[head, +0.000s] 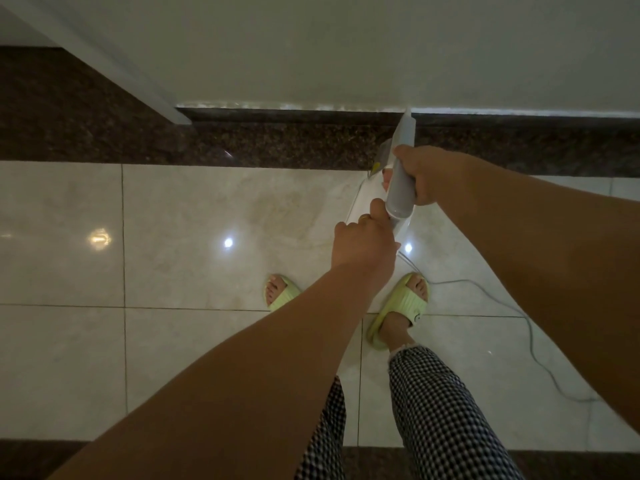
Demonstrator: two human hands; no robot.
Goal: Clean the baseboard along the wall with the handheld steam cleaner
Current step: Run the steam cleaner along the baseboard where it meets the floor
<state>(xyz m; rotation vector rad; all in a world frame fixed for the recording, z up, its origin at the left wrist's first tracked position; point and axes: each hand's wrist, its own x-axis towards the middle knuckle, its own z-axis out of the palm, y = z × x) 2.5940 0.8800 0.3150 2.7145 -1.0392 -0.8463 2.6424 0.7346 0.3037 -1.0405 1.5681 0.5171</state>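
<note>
Both hands — left hand [363,239], right hand [424,173] — grip steam cleaner [400,188], nozzle touching baseboard [277,114].

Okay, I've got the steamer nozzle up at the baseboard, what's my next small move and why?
Probably slide the nozzle sideways along the baseboard. Its tip already sits at the top edge by the wall, and both hands grip the steamer, so it looks ready to sweep.

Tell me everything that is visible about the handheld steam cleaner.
The handheld steam cleaner looks like white and pale grey plastic, with a small yellow part on its left side. It is held above the tiled floor, its tapered nozzle pointing at the top edge of the dark baseboard. The right hand grips the grey handle; the left hand holds its rear end. A thin grey cord trails from the rear across the floor.
</note>
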